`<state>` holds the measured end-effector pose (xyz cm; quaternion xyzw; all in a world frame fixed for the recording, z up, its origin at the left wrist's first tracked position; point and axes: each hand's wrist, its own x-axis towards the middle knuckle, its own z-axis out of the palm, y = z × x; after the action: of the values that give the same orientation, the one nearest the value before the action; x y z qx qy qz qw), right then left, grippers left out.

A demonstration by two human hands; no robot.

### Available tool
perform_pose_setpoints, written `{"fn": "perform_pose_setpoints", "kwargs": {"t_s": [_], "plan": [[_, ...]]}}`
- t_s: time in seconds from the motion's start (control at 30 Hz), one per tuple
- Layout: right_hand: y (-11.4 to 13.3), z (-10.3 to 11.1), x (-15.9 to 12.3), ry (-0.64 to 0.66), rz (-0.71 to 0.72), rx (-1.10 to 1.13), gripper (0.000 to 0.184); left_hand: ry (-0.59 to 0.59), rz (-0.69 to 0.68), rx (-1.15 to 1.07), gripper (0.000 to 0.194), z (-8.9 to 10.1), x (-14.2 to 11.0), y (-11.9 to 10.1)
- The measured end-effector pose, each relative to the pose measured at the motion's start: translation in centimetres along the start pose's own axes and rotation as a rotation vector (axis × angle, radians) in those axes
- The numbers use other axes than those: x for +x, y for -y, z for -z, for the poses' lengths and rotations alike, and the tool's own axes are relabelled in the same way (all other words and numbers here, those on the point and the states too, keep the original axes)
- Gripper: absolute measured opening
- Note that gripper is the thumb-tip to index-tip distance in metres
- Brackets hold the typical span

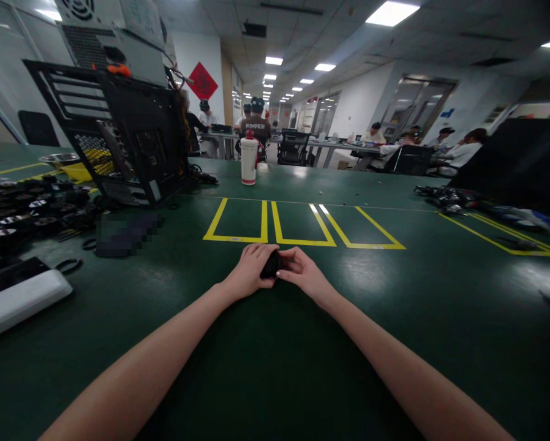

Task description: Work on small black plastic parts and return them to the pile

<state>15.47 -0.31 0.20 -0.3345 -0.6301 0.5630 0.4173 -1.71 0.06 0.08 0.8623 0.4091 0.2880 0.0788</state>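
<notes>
A small black object (271, 266) is between my hands at the middle of the green table; its kind cannot be made out. My left hand (253, 268) wraps around it from the left, fingers over the top and thumb underneath, hiding much of it. From the right, my right hand (305, 274) touches its edge with curled fingers and thumb in a pinch. Just beyond the hands lie several rectangles of yellow tape (302, 242) on the tabletop (275, 367).
At the left stands an open black computer case (132, 135) with a metal unit on top. Near it are a heap of black parts (27, 211), a dark pouch (128, 236) and a white bar (22, 300). A white bottle (249, 160) stands behind the tape. People sit at far tables.
</notes>
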Motion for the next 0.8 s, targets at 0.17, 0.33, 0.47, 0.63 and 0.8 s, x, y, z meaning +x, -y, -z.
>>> {"fn": "perform_pose_setpoints", "kwargs": {"t_s": [0.17, 0.33, 0.47, 0.63, 0.8], "plan": [[-0.16, -0.18, 0.12, -0.062, 0.045, -0.071, 0.023, -0.003, 0.001, 0.004, 0.065, -0.06, -0.04, 0.06], [-0.16, -0.07, 0.21, -0.07, -0.019, -0.111, 0.032, 0.001, 0.008, 0.009, 0.063, 0.06, -0.12, -0.08], [0.03, -0.11, -0.1, 0.001, 0.001, -0.019, 0.036, 0.0, 0.004, 0.012, 0.065, 0.05, -0.11, -0.09], [-0.09, -0.35, -0.02, -0.054, 0.032, -0.027, 0.024, -0.015, 0.0, 0.007, 0.064, -0.07, -0.01, 0.02], [-0.36, -0.2, 0.33, -0.104, 0.005, -0.098, 0.031, -0.02, -0.002, 0.011, 0.063, -0.2, -0.01, 0.13]]}}
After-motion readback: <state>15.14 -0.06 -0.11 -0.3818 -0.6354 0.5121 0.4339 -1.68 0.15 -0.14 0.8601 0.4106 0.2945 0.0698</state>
